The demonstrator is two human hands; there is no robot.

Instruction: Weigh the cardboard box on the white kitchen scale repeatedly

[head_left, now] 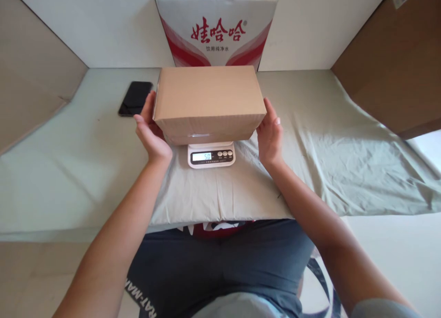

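Brown cardboard box (208, 93) sits btwn the left fingers (149, 108) & right fingers (270, 110), its long side facing the person. Left fingers lie up against the box's L end, part-spread, w/ the thumb standing off to the outside; right fingers are at the R end, likewise loosely spread, thumb clear of the cardboard. Tips on both sides are partly hidden, so can't tell how firmly they grip or whether they bear any wt. Below & btwn both sets of fingers, the front of a small white scale (211, 155) pokes out from under the box, its lit display showing approx "50" (decimal pt, if any, too small to read). Black phone (136, 98) lies flat just beyond & L of the left fingers; can't tell if they touch. All this is on a tabletop (103, 171) w/ a wrinkled pale green cloth, running out either side of the fingers. Beyond the fingers, behind the box, stands a white-&-red carton (218, 26) w/ red Chinese lettering. Well R of the right fingers: a big brown panel (389, 61).
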